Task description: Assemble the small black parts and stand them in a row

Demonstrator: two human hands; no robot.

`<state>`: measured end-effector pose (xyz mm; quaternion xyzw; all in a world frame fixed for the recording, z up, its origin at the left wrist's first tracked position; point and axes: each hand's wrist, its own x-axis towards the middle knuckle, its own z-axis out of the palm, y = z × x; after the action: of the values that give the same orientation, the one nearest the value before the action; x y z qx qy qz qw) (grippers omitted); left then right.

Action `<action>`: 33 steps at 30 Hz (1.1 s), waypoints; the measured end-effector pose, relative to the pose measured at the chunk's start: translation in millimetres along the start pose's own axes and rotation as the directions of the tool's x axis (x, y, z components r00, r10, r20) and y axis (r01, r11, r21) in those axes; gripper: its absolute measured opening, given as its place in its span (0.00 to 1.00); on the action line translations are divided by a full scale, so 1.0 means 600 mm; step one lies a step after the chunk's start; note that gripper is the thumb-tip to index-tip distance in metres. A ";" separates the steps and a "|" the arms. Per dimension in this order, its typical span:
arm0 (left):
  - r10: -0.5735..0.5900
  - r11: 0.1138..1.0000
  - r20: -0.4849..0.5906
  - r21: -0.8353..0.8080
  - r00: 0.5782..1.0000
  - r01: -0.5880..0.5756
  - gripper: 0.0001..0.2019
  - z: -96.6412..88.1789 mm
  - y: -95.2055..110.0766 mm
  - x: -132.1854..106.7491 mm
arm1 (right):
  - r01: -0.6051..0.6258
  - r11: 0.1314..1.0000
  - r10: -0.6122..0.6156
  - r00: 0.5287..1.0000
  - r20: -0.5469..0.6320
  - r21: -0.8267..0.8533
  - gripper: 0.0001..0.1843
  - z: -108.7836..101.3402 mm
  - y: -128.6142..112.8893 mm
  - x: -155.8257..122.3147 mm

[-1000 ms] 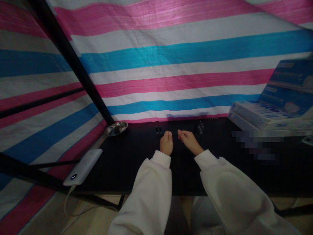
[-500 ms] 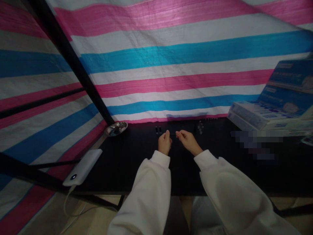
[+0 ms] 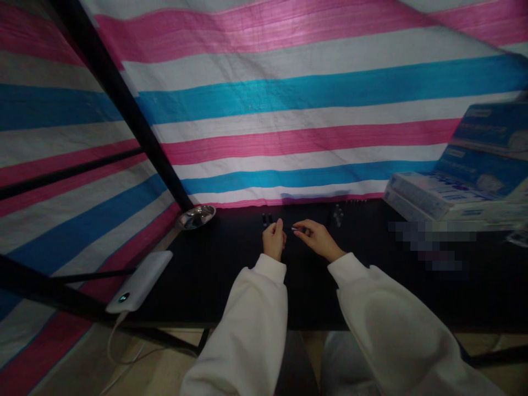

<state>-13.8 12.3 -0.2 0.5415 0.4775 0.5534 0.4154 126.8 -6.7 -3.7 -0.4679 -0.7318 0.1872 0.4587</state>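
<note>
My left hand (image 3: 274, 240) is closed, thumb up, around one end of a thin dark rod that bridges the narrow gap between my hands above the black table (image 3: 231, 264). My right hand (image 3: 319, 239) pinches a small dark piece with a silvery tip (image 3: 293, 229), in line with the rod. Whether the rod and this piece are joined is too small to tell. Just behind my left hand stand two small dark cylinders (image 3: 264, 219). Beyond my right hand lies a cluster of small greyish pieces (image 3: 338, 214).
A shiny metal bowl (image 3: 197, 218) sits at the back left corner by a black post (image 3: 159, 159). Nearer, a white power bank (image 3: 142, 280) has a cable plugged in. Blue and white boxes (image 3: 445, 201) are stacked at right. Tiny pieces (image 3: 357, 201) line the back edge.
My left hand has shifted slightly left. The fingers of my right hand have changed their grip and spread a little, and a silvery tip now shows at them.
</note>
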 end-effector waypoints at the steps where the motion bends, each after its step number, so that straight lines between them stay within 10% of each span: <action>1: 0.006 1.000 0.009 -0.001 1.000 -0.006 0.21 0.000 0.002 -0.001 | 0.018 1.000 -0.018 1.000 0.013 -0.019 0.14 0.000 0.000 -0.001; 10: 0.037 0.998 0.224 -0.063 0.974 -0.024 0.17 0.010 0.004 -0.006 | 0.061 0.995 -0.064 0.997 -0.035 -0.077 0.11 -0.001 -0.002 0.000; 22: 0.101 0.995 0.143 -0.040 0.985 -0.096 0.12 0.023 0.004 -0.024 | 0.049 0.991 -0.026 0.984 0.177 -0.126 0.10 -0.045 0.004 0.005; 27: 0.108 0.989 0.027 -0.101 0.994 -0.105 0.13 0.015 0.008 -0.014 | -0.113 0.958 0.179 0.952 0.246 -0.262 0.06 -0.086 0.038 -0.009; 33: 0.079 0.976 0.360 0.161 0.930 -0.145 0.13 0.044 0.003 -0.015 | -0.395 0.792 0.478 0.876 0.070 -0.466 0.04 -0.145 0.110 -0.036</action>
<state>13.5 5.5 -1.7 0.6943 0.4129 0.4240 0.4096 237.0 -6.2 -16.5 -0.6960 -0.6655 0.1616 0.2160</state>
